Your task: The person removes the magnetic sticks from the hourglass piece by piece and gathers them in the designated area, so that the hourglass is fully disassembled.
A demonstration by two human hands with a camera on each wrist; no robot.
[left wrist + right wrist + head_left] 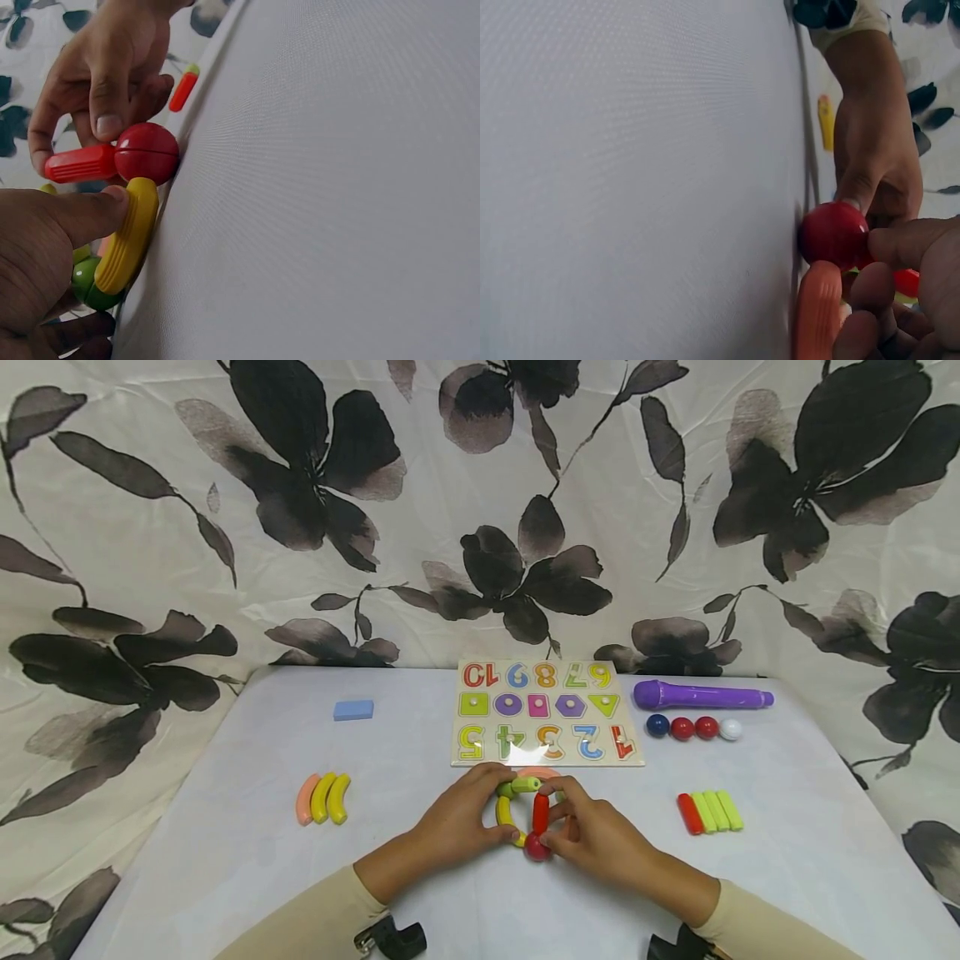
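Observation:
A small ring of toy sticks and balls stands on the white table between both hands. My left hand (pixel 472 814) grips its left side, the thumb on a yellow curved stick (pixel 129 238) and the fingers by a green ball (pixel 91 285). My right hand (pixel 603 839) pinches a red stick (pixel 540 814), which meets a red ball (pixel 536 847) at the near end. The yellow stick also meets that ball. Across the far part lie a light green stick (pixel 525 785) and a pinkish-orange curved stick (pixel 817 311), partly hidden by fingers.
Behind the hands lies a number-and-shape board (pixel 547 758). To its right are a purple wand-like stick (pixel 705 696) and a row of balls (pixel 682 729). Curved sticks (pixel 321 798) and a blue block (pixel 353 710) lie left; straight sticks (pixel 709 812) lie right.

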